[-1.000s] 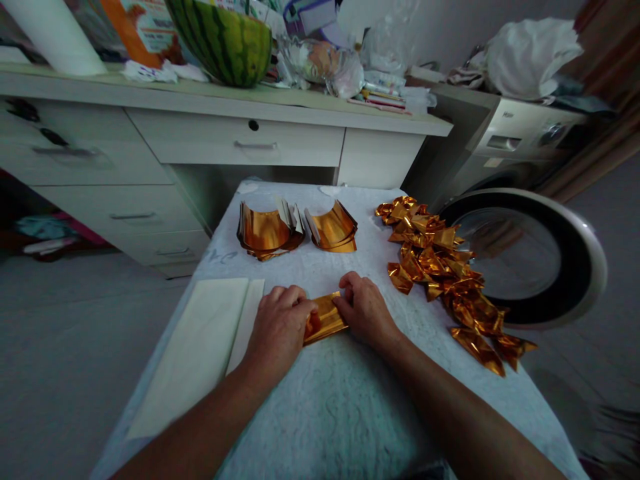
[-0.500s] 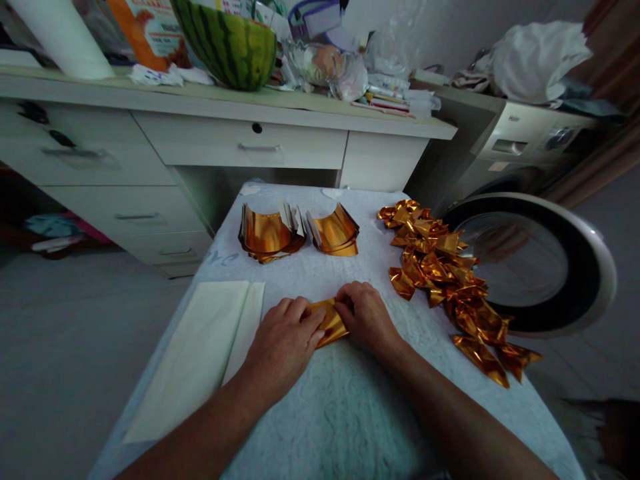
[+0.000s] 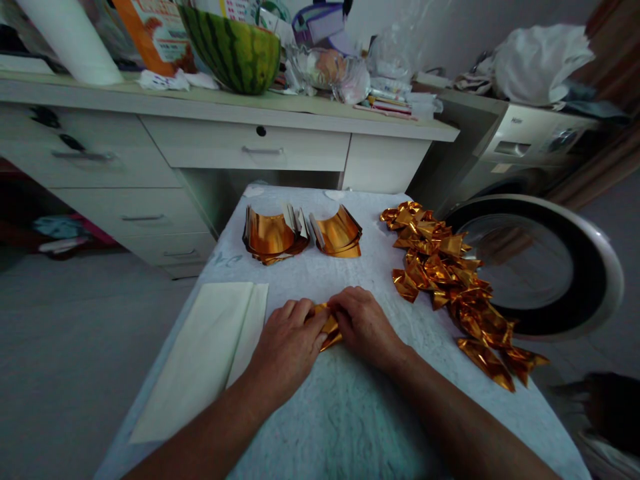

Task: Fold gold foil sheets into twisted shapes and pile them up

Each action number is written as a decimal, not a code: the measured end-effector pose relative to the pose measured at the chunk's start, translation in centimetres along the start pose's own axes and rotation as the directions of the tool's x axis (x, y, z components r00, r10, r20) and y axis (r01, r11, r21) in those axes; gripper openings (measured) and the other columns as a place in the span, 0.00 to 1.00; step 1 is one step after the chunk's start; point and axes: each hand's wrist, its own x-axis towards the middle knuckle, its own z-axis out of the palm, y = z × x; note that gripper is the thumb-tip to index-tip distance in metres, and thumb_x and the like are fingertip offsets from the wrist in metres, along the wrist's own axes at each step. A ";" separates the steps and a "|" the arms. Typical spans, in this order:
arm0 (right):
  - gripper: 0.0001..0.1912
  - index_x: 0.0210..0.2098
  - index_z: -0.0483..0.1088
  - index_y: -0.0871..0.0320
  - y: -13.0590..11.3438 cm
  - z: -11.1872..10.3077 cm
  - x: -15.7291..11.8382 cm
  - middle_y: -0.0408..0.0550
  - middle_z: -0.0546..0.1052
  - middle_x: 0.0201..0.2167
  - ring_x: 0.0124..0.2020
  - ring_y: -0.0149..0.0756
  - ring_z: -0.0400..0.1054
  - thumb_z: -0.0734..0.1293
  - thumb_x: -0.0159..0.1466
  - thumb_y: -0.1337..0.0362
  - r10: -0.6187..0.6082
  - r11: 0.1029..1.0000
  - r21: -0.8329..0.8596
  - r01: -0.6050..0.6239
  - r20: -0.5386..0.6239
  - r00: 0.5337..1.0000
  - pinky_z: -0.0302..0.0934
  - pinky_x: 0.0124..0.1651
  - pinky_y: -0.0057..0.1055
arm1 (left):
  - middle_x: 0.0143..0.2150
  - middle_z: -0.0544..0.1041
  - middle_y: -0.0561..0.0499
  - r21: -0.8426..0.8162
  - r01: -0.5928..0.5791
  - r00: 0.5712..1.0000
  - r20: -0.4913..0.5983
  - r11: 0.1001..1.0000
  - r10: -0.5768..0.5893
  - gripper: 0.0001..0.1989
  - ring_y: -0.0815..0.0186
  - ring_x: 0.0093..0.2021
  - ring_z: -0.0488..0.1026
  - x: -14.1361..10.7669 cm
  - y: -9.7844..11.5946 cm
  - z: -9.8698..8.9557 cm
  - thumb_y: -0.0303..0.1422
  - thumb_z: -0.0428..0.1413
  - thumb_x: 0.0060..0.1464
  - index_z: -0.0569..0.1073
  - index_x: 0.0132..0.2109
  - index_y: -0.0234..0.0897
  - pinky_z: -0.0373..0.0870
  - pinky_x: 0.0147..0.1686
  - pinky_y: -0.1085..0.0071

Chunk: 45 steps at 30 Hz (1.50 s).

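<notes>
A sheet of gold foil paper (image 3: 331, 331) lies on the cloth-covered table between my hands, mostly hidden by my fingers. My left hand (image 3: 294, 337) holds down its left part, with thumb and bent fingers on the foil. The fingers of my right hand (image 3: 363, 323) pinch its right edge and turn it inward. Beyond my hands sit two curved stacks of gold foil sheets, the left stack (image 3: 271, 233) and the right stack (image 3: 336, 233). To the right lies a heap of folded gold foil pieces (image 3: 440, 273).
White folded paper (image 3: 200, 353) lies along the table's left side. Behind the table (image 3: 345, 413) stands a white drawer desk (image 3: 210, 143) with a cut watermelon (image 3: 235, 50) and bags on top. An open washing machine door (image 3: 530, 263) stands close to the right table edge.
My right hand has moved slightly left, toward my left hand, bringing the foil's right edge inward. Less of the foil shows now. The whole view has shifted a little.
</notes>
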 end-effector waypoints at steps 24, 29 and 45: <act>0.13 0.44 0.71 0.60 0.1 0.0 -0.1 0.50 0.72 0.40 0.43 0.40 0.64 0.64 0.60 0.73 0.042 0.998 -0.040 -0.039 0.069 0.997 0.58 0.49 0.37 | 0.43 0.77 0.45 0.044 -0.140 0.989 -0.030 0.989 0.141 0.08 0.56 0.43 0.74 -0.3 0.3 0.1 0.21 0.55 0.59 0.76 0.44 0.33 0.77 0.45 0.56; 0.12 0.44 0.71 0.59 0.0 -0.1 0.0 0.51 0.72 0.40 0.43 0.41 0.64 0.65 0.60 0.72 0.053 0.998 -0.050 -0.049 0.075 0.996 0.58 0.49 0.38 | 0.45 0.77 0.44 0.055 -0.129 0.991 -0.011 0.990 0.130 0.08 0.56 0.46 0.74 -0.2 0.4 0.1 0.22 0.55 0.59 0.75 0.44 0.33 0.76 0.47 0.56; 0.12 0.43 0.71 0.59 0.0 -0.2 -0.1 0.50 0.72 0.39 0.43 0.41 0.64 0.65 0.60 0.73 0.055 0.998 -0.024 -0.053 0.084 0.995 0.58 0.49 0.39 | 0.42 0.77 0.45 0.034 -0.116 0.993 -0.006 0.993 0.117 0.07 0.56 0.43 0.73 -0.3 0.6 0.2 0.22 0.53 0.60 0.75 0.42 0.34 0.76 0.44 0.56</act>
